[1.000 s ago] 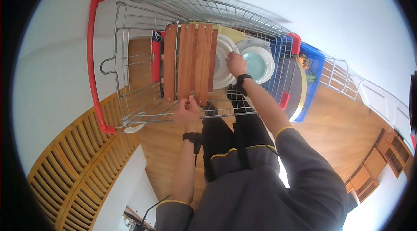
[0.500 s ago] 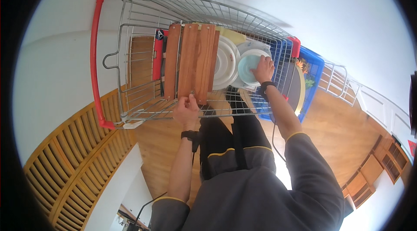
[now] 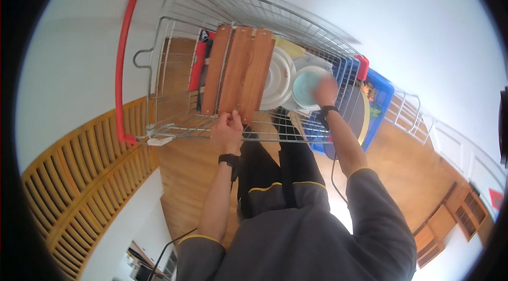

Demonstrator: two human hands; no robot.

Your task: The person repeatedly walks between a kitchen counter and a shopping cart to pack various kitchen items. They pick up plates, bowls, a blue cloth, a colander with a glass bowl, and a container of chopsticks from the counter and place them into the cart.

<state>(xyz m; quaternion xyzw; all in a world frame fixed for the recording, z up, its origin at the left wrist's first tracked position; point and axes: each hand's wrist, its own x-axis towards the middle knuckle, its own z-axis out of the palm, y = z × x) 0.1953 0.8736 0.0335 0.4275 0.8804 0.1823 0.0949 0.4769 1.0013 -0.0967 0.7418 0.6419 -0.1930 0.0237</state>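
Note:
A shopping cart [image 3: 185,134] of metal wire with red handle parts holds several things. Across it lies a slatted wooden piece [image 3: 244,69] of reddish-brown boards. My left hand [image 3: 226,129] has its fingers closed at the near end of those boards. To the right are stacked white plates [image 3: 286,77], and beside them a pale blue bowl [image 3: 304,86] rests on other dishes. My right hand [image 3: 326,92] is at the right side of the bowl, overlapping its rim. Motion smears its fingers, so their grip is unclear.
A red item [image 3: 198,67] stands left of the boards. Beyond the cart's right end sits a blue plastic crate [image 3: 382,102] with orange flowers and greenery, a round grey board [image 3: 360,117] next to it. A wooden slatted railing [image 3: 90,186] runs at lower left; a white rack [image 3: 410,106] stands right.
The view has shifted a little, so the cart appears tilted. My right hand has moved slightly over the bowl and is blurred. My left hand stays at the boards' near end.

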